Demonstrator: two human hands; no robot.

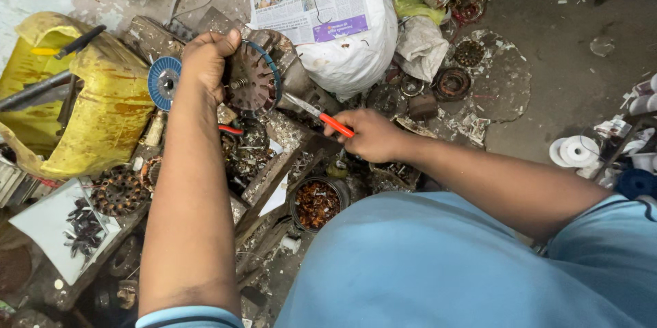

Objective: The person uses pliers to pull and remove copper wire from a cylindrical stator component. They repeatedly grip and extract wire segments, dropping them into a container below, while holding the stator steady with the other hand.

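the left hand (205, 61) is clamped around a round, slotted motor core (252, 83), held up above the cluttered surface (274, 184). the right hand (369, 135) has its fingers closed on red-handled pliers (318, 114), whose tip sits at the core's edge. it looks as if the tip touches the rim, though the view is too small to be sure. a slip of the pliers could jab the left palm. a loose grip could drop the core into the bowl of copper scraps (316, 203).

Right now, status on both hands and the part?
Left hand grips round motor stator, raised. Right hand holds red-handled pliers, tips at stator's edge. Scrap clutter beneath, nothing between.
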